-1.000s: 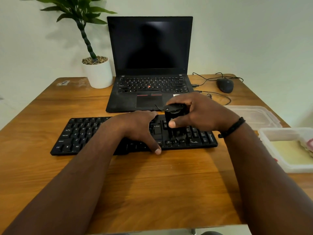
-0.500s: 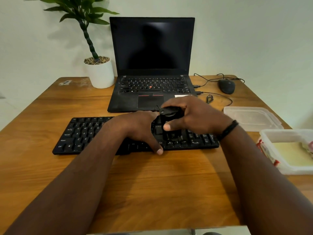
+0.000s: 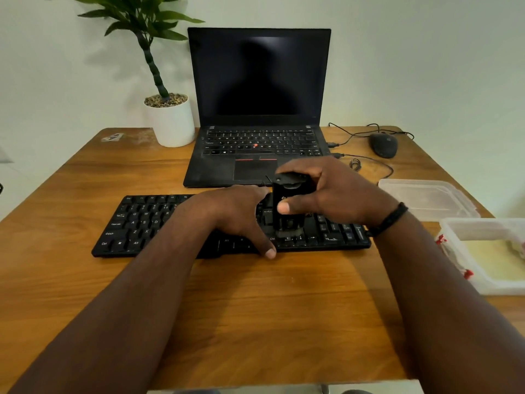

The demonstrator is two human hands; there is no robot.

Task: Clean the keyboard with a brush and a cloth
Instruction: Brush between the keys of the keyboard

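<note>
Gripping a black brush [image 3: 287,204], right hand [image 3: 332,191] over black keyboard [image 3: 136,223].

You have one wide-angle view only, worn on your head, looking forward and down across the wooden table [image 3: 85,280] toward the wall. It sits close above your forearms, which fill the lower frame, with the keyboard [image 3: 136,223] mid-frame and the laptop [image 3: 258,81] behind it. Straight edges bend near the borders.
</note>
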